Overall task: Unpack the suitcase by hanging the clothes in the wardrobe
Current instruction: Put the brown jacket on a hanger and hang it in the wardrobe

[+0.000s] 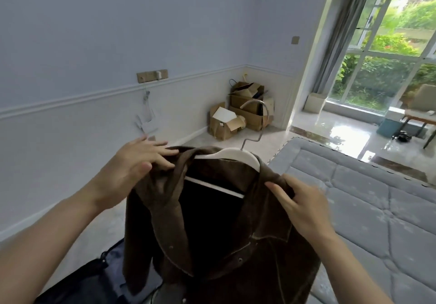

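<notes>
Head-worn view, forward and downward, close over raised hands [212, 183], toward the room's far corner.

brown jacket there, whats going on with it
A person is fitting the brown jacket onto a white hanger. The left hand pinches the jacket's shoulder over one end of the hanger, and the right hand holds the other shoulder. The hanger's metal hook sticks up free, not hung on anything yet. A dark open suitcase lies low on the left and a grey bed is on the right. No wardrobe is in view.
</notes>
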A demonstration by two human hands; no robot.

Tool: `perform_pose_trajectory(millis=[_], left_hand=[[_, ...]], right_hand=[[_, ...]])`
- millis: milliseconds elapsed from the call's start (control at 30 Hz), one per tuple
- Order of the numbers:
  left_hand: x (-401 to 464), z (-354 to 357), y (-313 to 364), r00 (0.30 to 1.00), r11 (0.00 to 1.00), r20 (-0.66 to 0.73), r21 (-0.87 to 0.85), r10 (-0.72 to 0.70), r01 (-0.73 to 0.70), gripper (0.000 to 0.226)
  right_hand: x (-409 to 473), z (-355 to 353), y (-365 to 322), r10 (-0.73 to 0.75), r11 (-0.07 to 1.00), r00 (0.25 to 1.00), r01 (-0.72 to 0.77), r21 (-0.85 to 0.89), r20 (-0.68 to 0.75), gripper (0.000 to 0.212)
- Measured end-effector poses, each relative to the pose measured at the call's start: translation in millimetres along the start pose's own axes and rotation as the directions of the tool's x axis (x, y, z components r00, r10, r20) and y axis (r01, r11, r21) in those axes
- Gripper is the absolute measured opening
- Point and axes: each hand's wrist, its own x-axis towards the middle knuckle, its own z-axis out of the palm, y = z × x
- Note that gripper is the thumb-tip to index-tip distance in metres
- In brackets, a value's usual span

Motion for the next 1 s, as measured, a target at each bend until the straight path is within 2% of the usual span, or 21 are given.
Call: perform_pose_trajectory(millis=[67,133,200,267,333,400,500,533,567,633,667,733,767,833,900,1000], left_hand=[[-8.4,-0.8,11.4,0.995,0.982,-0.079,0.174,-0.055,0.068,0.041],[-24.6,-1.2,22.7,0.986,0.929,-0.063,0.329,-0.155,0.167,0.035],[-49.9,-8.5,36.8,0.942,0.879,-0.086,0.341,-0.325,0.334,0.033],[-77.4,-22.0,55.9,0.894,0.855,-0.152,0.259,-0.423,0.449,0.037],[-102.4,-36.7,76.2,0.876,0.843,-0.146,0.239,-0.459,0.482,0.041],[-126.4,-52.3,88.6,0.849,0.784,-0.142,0.332,-0.509,0.525,0.057],[-175.7,-76.1,107.3,0.663,0.548,-0.309,0.384,-0.682,0.743,0.082],[-187.2,-80.7,112.1,0.639,0.504,-0.343,0.407,-0.689,0.762,0.084],[-200.7,-85.8,120.7,0.652,0.483,-0.373,0.454,-0.660,0.748,0.079],[-214.2,-91.3,137.0,0.728,0.533,-0.408,0.500,-0.551,0.683,0.055],[-224.5,-95.8,147.2,0.741,0.554,-0.412,0.493,-0.531,0.671,0.048],[-241.1,-100.5,160.9,0.714,0.548,-0.407,0.459,-0.570,0.699,0.052],[-255.3,-104.3,167.1,0.699,0.516,-0.426,0.475,-0.574,0.713,0.059],[-279.0,-113.4,177.5,0.719,0.436,-0.515,0.574,-0.467,0.694,0.066],[-299.5,-124.4,189.5,0.740,0.309,-0.571,0.676,-0.355,0.669,0.066],[-330.1,-143.7,212.6,0.711,0.143,-0.628,0.709,-0.316,0.690,0.063]], right_hand=[[-0.8,4.4,-5.1,-0.048,0.999,0.999,0.049,-0.013,0.024,0.053],[1.9,6.8,-19.4,-0.147,0.989,0.988,0.146,0.013,0.055,0.053],[6.1,9.6,-34.1,-0.256,0.966,0.963,0.252,0.058,0.079,0.050],[10.3,13.2,-48.8,-0.330,0.941,0.938,0.319,0.114,0.105,0.047],[11.7,20.3,-62.1,-0.399,0.908,0.907,0.371,0.193,0.135,0.046],[11.3,30.3,-75.2,-0.468,0.861,0.868,0.406,0.306,0.164,0.051],[5.3,49.1,-104.8,-0.559,0.782,0.804,0.431,0.451,0.200,0.058],[2.9,53.8,-113.3,-0.575,0.770,0.791,0.435,0.467,0.210,0.058],[-1.4,59.1,-126.5,-0.590,0.759,0.778,0.442,0.478,0.217,0.057],[-9.5,65.7,-146.5,-0.600,0.755,0.767,0.449,0.479,0.227,0.053],[-15.1,69.4,-160.2,-0.615,0.743,0.756,0.460,0.486,0.225,0.052],[-23.7,72.9,-183.4,-0.642,0.715,0.736,0.475,0.512,0.214,0.049],[-29.9,74.7,-199.8,-0.658,0.701,0.723,0.487,0.521,0.209,0.049],[-41.5,77.2,-230.6,-0.686,0.677,0.699,0.512,0.529,0.201,0.051],[-53.8,81.4,-261.5,-0.714,0.647,0.671,0.520,0.558,0.202,0.052],[-78.1,87.8,-307.2,-0.760,0.584,0.616,0.510,0.631,0.206,0.053]])
